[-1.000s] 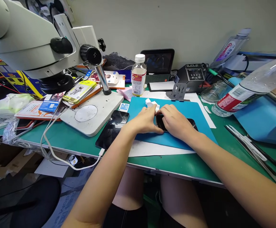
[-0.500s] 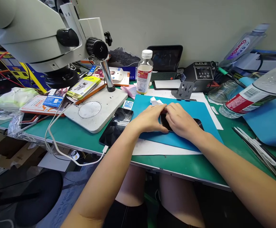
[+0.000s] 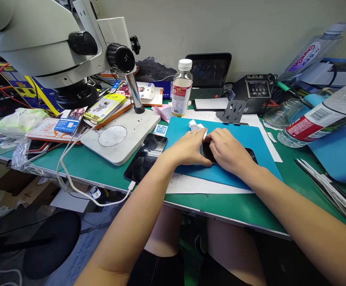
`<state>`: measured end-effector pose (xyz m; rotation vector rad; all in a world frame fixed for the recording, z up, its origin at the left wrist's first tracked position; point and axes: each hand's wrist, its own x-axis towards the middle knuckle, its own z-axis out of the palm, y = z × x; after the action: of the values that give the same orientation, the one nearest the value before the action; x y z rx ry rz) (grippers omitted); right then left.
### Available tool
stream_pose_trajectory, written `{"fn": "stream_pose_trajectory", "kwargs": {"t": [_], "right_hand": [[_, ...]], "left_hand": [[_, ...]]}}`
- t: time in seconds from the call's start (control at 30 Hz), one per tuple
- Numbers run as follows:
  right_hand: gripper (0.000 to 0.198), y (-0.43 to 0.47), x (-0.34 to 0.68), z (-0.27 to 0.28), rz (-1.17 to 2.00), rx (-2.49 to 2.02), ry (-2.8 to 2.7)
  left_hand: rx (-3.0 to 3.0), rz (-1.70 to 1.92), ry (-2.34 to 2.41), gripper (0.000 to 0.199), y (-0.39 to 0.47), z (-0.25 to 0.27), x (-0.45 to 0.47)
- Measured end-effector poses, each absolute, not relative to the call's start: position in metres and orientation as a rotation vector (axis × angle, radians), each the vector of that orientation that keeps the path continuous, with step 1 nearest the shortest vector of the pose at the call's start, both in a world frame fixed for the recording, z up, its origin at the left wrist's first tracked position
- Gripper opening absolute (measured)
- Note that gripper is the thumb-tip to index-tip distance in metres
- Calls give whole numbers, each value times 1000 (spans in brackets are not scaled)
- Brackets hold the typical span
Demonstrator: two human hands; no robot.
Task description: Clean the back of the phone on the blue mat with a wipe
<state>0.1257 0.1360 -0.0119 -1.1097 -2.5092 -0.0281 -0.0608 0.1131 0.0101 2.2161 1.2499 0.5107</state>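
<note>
A black smartphone lies lengthwise on a blue mat, its screen side up. My left hand grips its left end, thumb along the near edge and fingers at the far side. Over the middle of the phone rests my right hand, its fingers curled together and pointing down; whatever they pinch, if anything, is hidden beneath them. The phone's right end shows past the right wrist. Just beyond my left fingers sits a crumpled white tissue.
Left of the mat lies a larger black phone or tablet beside a white charging cable. A microscope overhangs the left side. Behind stand a labelled bottle and a grey metal stand. Tweezers and a leaning water bottle are on the right.
The view has shifted slightly. My right hand has moved a little to the right along the phone, showing more of the screen between my hands. My left hand keeps its hold.
</note>
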Motion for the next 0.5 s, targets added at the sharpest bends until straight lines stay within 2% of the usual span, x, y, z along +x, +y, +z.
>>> {"fn": "stream_pose_trajectory", "kwargs": {"t": [0.13,0.4,0.5], "right_hand": [[22,136,125,-10,-32,-1102,-2517],[18,140,124,-12,-42,-1114,-2515],[17,141,123,-12,-16,-1110,-2515]], "left_hand": [[2203,513,1254,68,113,9,-61],[2236,531,1223,62,114,9,-61],[2260,550,1194,67,114,8,-62]]}}
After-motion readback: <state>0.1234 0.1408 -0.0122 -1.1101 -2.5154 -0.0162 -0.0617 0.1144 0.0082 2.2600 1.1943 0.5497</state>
